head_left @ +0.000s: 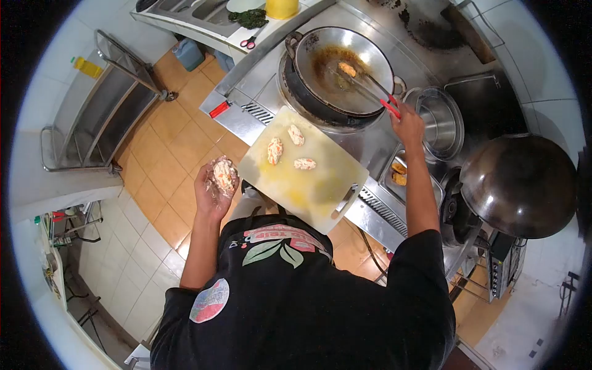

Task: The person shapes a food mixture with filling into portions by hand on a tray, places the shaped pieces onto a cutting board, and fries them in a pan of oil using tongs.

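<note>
On my left hand (216, 186) rests a pale shredded patty (224, 175) with orange bits; mixture sticks to the fingers curled round it. My right hand (408, 125) grips red-handled tongs (390, 108), whose metal arms reach into a large wok (320, 55). Near the tips of the tongs lies a browned piece (347, 69); whether they touch it is unclear. Three pale uncooked pieces (274, 150) are spread over a white cutting board (320, 197) stained yellow. A metal tray (401, 192) below my right wrist holds browned pieces (399, 174).
Metal bowls (441, 123) stand right of the wok, and a big upturned wok (521, 185) is at the far right. Red-handled scissors (248, 42) lie beside the sink (213, 13). A red-handled tool (219, 109) rests on the counter's left corner. A metal rack (105, 117) stands left.
</note>
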`<state>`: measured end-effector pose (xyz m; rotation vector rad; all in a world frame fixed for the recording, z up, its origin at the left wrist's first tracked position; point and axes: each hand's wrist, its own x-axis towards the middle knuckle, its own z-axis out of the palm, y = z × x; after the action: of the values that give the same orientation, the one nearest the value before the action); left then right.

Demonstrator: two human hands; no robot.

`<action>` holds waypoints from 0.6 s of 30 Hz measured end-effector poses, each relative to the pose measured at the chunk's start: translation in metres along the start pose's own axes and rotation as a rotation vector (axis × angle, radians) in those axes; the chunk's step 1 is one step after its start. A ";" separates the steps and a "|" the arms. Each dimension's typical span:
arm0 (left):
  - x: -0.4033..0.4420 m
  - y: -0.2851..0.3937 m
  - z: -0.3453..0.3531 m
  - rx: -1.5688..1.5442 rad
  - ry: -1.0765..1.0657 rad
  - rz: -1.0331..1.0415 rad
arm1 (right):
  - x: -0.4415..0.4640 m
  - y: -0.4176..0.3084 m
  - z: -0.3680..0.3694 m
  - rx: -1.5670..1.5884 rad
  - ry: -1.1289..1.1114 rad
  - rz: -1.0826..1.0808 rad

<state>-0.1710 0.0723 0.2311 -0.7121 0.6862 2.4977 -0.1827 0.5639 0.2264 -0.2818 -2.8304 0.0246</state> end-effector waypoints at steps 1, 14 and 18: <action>-0.001 -0.001 0.003 0.005 0.001 -0.003 | 0.001 -0.002 0.003 -0.027 0.008 0.003; 0.000 -0.009 0.004 0.024 -0.003 -0.006 | -0.021 0.007 0.015 0.052 0.026 -0.081; 0.004 -0.010 -0.003 0.005 -0.027 -0.019 | -0.044 0.014 -0.008 0.217 0.019 -0.151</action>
<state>-0.1673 0.0794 0.2229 -0.6785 0.6721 2.4832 -0.1365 0.5685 0.2205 -0.0202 -2.7898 0.2924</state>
